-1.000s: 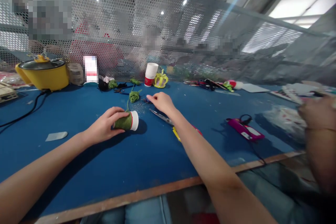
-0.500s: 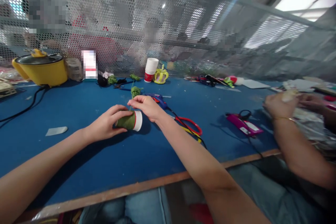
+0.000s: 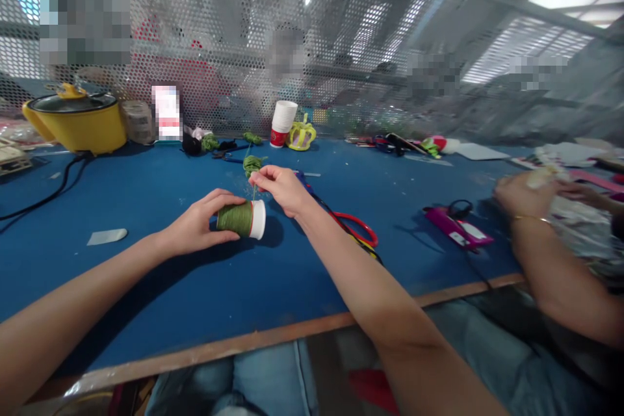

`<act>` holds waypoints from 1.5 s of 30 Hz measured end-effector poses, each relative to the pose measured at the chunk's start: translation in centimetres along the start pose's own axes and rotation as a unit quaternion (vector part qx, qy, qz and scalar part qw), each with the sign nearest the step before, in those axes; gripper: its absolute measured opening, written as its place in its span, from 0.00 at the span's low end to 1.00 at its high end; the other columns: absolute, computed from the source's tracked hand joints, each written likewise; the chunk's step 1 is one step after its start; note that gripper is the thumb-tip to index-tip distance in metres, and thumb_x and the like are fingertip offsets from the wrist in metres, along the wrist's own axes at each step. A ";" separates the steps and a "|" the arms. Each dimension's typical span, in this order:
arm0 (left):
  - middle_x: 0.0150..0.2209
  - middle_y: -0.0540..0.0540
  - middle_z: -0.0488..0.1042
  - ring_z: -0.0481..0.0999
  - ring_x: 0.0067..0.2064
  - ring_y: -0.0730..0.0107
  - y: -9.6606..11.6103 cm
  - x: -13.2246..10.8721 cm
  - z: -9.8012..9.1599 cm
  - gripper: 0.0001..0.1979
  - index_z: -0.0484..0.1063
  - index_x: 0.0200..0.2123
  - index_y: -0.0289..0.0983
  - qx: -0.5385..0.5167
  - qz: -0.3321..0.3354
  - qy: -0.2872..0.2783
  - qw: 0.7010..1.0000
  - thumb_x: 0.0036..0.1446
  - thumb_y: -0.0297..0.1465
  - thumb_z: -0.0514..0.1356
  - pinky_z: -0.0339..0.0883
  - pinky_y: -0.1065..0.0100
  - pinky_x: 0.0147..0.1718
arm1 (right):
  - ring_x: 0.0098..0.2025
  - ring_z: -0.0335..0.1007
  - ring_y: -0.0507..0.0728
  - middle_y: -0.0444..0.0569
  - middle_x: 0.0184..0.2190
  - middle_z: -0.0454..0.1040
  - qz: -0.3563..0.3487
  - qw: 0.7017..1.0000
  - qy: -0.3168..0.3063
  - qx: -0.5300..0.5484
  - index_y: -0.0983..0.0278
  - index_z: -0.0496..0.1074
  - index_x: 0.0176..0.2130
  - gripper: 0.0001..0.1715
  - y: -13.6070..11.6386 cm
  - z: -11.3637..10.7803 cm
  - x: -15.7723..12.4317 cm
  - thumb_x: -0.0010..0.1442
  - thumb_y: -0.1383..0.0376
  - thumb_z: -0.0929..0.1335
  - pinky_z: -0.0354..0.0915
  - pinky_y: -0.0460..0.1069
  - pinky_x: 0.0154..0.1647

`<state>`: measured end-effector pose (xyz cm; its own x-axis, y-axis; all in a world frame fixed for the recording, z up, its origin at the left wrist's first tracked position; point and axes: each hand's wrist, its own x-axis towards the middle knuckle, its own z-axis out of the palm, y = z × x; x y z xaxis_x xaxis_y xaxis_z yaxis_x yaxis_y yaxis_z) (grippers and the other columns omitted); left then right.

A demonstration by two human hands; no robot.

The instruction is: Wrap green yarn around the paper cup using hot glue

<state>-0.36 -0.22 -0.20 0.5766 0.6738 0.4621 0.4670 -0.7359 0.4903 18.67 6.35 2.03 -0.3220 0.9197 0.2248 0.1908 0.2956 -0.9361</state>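
Note:
My left hand (image 3: 207,224) is closed around a paper cup (image 3: 258,220) lying on its side, its white rim to the right. Green yarn (image 3: 235,219) is wound over most of the cup's wall, and a thin red line shows beside the rim. Above the cup, my right hand (image 3: 280,187) pinches the green strand that rises from the wound part. Just behind the right fingertips sits a loose bundle of green yarn (image 3: 253,165) on the blue table (image 3: 160,299).
Scissors with red handles (image 3: 358,227) and a glue gun (image 3: 305,182) lie by my right forearm. A purple device (image 3: 458,229) is farther right, near a co-worker's hand (image 3: 524,195). Stacked cups (image 3: 283,122), a yellow basket (image 3: 301,135) and a yellow pot (image 3: 78,120) stand along the mesh screen.
My right hand has moved slightly up and right, drawing the strand above the cup. The left hand still holds the cup, with more of the green winding showing.

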 end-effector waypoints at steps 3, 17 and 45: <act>0.48 0.40 0.63 0.64 0.51 0.61 0.2 0.0 0.0 0.23 0.60 0.50 0.36 0.002 0.013 0.009 1.000 0.52 0.34 0.60 0.61 0.60 0.49 | 0.24 0.59 0.48 0.45 0.23 0.69 0.015 1.000 -0.018 0.000 0.66 0.67 0.24 0.12 0.2 0.3 0.0 0.49 0.59 0.67 0.57 0.46 0.29; 0.48 0.39 0.62 0.64 0.51 0.58 0.3 -0.1 0.4 0.21 0.59 0.51 0.39 0.060 0.071 0.041 0.995 0.53 0.31 0.58 0.63 0.55 0.48 | 0.20 0.51 0.47 0.39 0.17 0.59 0.052 0.993 -0.034 -0.103 0.66 0.65 0.23 0.13 -0.4 1.0 -0.9 0.50 0.59 0.66 0.49 0.44 0.21; 0.39 0.44 0.68 0.70 0.37 0.64 0.1 0.0 1.0 0.24 0.60 0.47 0.34 -0.134 -0.150 0.037 0.979 0.50 0.40 0.59 0.68 0.63 0.34 | 0.26 0.61 0.51 0.44 0.22 0.67 -0.044 0.988 0.023 -0.143 0.65 0.67 0.23 0.11 -1.3 1.9 -2.1 0.50 0.60 0.66 0.57 0.46 0.27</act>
<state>0.33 -0.36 -0.93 0.3850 0.8675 0.3149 0.4097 -0.4664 0.7839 17.34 3.52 2.20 -0.3070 0.8965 0.3196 0.4210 0.4291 -0.7992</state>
